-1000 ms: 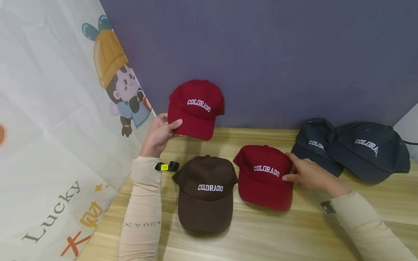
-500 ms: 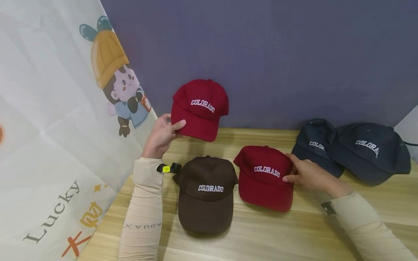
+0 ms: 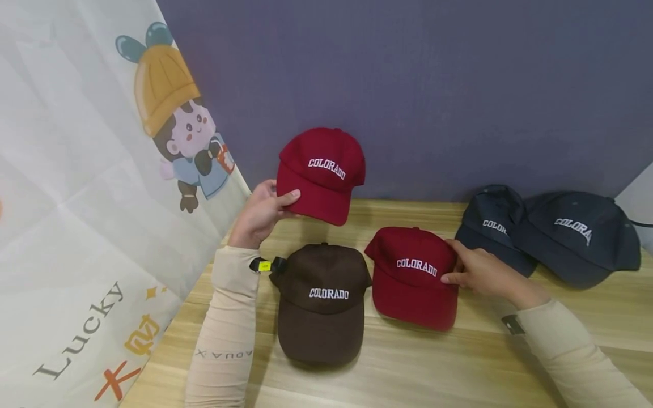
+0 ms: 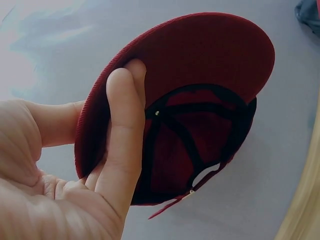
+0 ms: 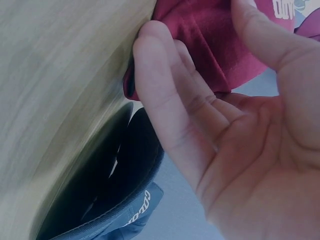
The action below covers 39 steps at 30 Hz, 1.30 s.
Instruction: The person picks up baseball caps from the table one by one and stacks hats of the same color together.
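In the head view my left hand (image 3: 262, 212) pinches the left side of a red baseball cap's brim, thumb on top. This red cap (image 3: 323, 164) is raised above the table before the dark wall. From below, the left wrist view shows my fingers (image 4: 125, 115) flat under the brim (image 4: 210, 55). My right hand (image 3: 484, 272) grips the right side of a second red baseball cap (image 3: 413, 277), which rests on the table. Its thumb lies on the front and the other fingers reach round the edge. Left of that cap sits a brown baseball cap (image 3: 323, 306).
Two dark navy caps (image 3: 492, 226) overlap at the right, against the wall, one (image 3: 581, 243) partly over the other. A blue-grey wall (image 3: 408, 85) rises behind the wooden table (image 3: 408, 362). A white printed sheet (image 3: 66, 170) stands along the left.
My left hand has carried the raised red cap a little to the right. The right hand, the second red cap and the other caps have stayed in place.
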Available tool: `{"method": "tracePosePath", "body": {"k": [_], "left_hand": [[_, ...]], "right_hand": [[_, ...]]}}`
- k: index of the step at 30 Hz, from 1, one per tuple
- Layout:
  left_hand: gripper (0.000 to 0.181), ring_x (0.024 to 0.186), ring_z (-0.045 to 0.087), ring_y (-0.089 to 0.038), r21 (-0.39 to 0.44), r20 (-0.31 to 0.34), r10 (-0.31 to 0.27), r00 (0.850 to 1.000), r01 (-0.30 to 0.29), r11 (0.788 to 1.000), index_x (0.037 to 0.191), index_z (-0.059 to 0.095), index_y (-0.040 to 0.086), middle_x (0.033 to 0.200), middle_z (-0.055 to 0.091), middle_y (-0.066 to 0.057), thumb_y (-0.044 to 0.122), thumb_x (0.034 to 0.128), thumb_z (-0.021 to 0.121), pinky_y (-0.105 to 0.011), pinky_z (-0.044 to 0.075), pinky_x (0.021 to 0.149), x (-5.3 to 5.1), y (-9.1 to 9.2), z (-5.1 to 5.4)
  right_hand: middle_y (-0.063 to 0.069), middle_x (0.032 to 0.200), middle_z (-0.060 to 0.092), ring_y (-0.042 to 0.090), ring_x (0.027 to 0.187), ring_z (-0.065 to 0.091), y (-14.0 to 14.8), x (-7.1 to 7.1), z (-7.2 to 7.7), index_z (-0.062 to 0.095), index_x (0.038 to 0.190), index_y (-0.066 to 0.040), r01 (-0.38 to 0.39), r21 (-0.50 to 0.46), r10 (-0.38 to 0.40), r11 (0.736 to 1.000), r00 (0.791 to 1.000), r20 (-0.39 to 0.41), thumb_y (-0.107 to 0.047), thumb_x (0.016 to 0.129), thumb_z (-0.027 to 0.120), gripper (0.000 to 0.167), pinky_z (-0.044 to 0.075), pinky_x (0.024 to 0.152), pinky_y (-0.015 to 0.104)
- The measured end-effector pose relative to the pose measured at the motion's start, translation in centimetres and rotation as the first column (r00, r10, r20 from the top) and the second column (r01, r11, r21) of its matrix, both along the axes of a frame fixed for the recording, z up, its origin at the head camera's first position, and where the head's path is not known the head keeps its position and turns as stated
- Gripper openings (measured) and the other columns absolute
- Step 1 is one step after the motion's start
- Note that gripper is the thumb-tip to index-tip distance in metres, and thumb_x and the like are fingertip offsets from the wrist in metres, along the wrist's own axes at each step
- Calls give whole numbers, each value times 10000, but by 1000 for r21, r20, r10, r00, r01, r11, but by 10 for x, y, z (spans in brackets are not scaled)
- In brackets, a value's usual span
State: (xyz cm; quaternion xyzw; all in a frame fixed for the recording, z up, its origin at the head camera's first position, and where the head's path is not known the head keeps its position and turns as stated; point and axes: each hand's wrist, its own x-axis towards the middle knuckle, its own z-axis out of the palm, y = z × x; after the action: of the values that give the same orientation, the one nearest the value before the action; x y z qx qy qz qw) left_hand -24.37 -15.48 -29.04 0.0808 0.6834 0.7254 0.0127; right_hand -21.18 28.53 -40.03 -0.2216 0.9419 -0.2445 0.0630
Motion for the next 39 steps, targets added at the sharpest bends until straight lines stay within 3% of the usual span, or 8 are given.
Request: {"method": "tracePosePath", "body": {"k": [16,39], "left_hand": [[214,747,733,-107,1,15,-102,995,102,995,1157,426,70,911,705,13,4,1011,567,-296,609,684,7,27,0],[289,785,720,-104,3,87,-148,985,148,989,1173,335,97,1050,624,-64,-22,1012,544,-299,615,707,13,65,-10]], "right_hand": [[-38,720,617,73,602,559,0,-3,1,341,1492,50,-11,-7,11,1000,1000,-3,-314,906,782,818,467,583,256],[-43,726,618,63,619,561,-1,-6,4,352,1490,36,-22,-9,22,1000,1000,-9,-313,901,787,811,468,596,251]]}}
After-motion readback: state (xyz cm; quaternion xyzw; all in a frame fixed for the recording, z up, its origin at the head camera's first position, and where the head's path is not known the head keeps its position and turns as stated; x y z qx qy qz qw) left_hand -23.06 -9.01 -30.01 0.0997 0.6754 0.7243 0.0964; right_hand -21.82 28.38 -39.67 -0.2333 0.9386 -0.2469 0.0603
